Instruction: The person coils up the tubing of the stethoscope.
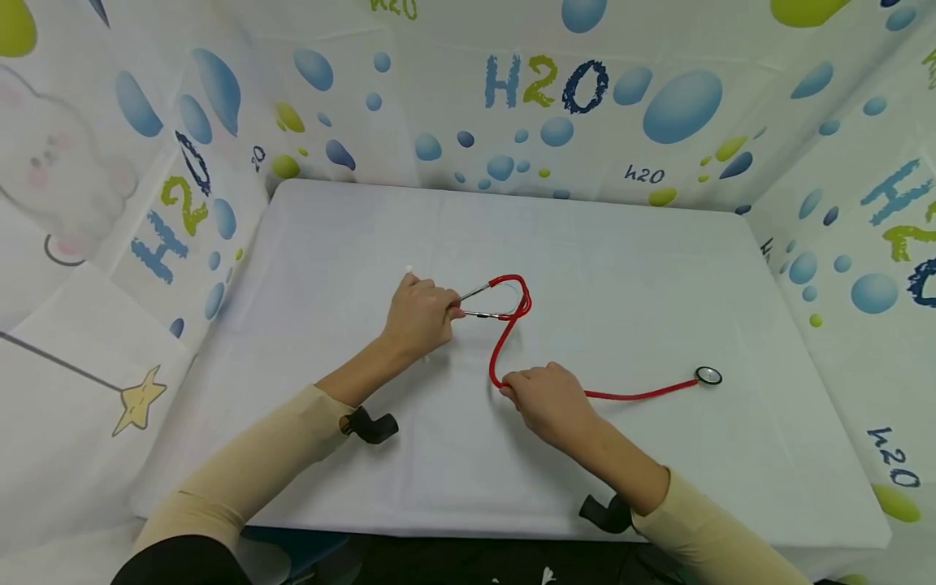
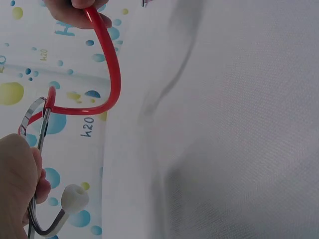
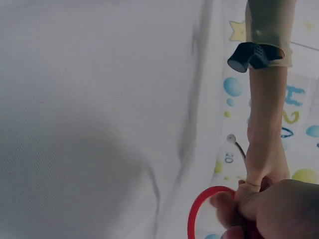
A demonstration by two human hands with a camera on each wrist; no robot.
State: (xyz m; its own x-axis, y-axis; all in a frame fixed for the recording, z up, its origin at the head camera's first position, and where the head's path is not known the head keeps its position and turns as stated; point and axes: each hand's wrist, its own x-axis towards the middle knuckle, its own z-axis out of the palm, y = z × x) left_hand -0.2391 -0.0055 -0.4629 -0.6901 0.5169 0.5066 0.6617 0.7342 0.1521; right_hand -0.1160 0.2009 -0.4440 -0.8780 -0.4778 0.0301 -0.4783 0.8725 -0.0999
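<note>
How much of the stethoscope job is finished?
Done: the stethoscope is grasped in two places. In hand: the left hand holds its metal ear tubes; the right hand grips the red tube. To go, probably: arranging it and letting go, since the tube bends between the hands.

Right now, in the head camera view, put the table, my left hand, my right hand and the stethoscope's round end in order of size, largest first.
1. Table
2. Left hand and right hand: they look too alike to rank
3. Stethoscope's round end, clearly smallest
</note>
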